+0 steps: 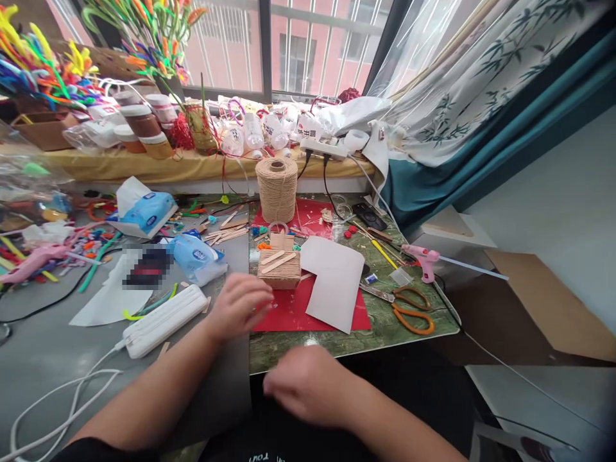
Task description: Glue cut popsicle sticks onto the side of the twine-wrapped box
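My left hand [243, 305] hovers at the left front of a small box wrapped in twine [280, 276], its fingers loosely bent and apart, with nothing seen in them. Two craft sticks [275, 262] lie across the box top, and a cardboard piece [282, 242] with a pale ring stands behind. The box rests on red paper [283, 314]. Nearer to me, past the table's front edge, is my right hand [305, 385]. It is blurred and turned back-up with curled fingers; what they hold, if anything, is hidden. White paper [337, 276] lies right of the box.
A twine spool [277, 191] stands behind the box. Orange-handled scissors [409, 308] and a pink glue gun [426, 260] lie right. On the left are a white power strip [166, 321], tissue packs [197, 256] and another pink glue gun [36, 263]. Cords cross the table.
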`<state>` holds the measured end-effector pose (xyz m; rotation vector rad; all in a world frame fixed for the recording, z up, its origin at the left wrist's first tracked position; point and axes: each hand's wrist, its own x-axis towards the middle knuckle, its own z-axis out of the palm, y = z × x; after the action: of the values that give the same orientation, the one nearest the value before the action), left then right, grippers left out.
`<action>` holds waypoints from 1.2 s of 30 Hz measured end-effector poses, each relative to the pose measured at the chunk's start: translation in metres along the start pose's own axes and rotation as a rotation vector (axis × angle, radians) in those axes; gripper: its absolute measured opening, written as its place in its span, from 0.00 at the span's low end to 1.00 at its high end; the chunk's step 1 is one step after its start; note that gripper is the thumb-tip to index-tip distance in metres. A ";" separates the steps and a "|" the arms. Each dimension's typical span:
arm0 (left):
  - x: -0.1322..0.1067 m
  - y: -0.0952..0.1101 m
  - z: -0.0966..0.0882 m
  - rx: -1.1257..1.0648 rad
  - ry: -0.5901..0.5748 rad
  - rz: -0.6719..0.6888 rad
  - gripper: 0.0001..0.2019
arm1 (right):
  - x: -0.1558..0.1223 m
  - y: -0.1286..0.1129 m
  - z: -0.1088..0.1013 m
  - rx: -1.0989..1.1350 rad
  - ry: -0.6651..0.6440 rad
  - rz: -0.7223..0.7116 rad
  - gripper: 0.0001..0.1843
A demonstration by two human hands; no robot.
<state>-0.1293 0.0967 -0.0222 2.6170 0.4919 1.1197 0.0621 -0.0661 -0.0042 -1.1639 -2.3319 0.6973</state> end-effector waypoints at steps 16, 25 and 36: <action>-0.033 0.092 0.013 -1.067 -0.451 -0.572 0.23 | -0.102 0.041 -0.031 1.165 1.150 0.670 0.09; -0.032 0.153 0.053 -1.985 -0.597 -0.959 0.27 | -0.027 0.004 0.019 1.527 0.325 0.704 0.25; -0.042 0.126 0.044 -1.724 -0.444 -1.210 0.22 | -0.076 -0.002 -0.100 1.101 1.129 0.304 0.18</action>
<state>-0.0978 -0.0391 -0.0338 0.6670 0.4753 0.1562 0.1605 -0.1057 0.0625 -0.9306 -0.6386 0.8907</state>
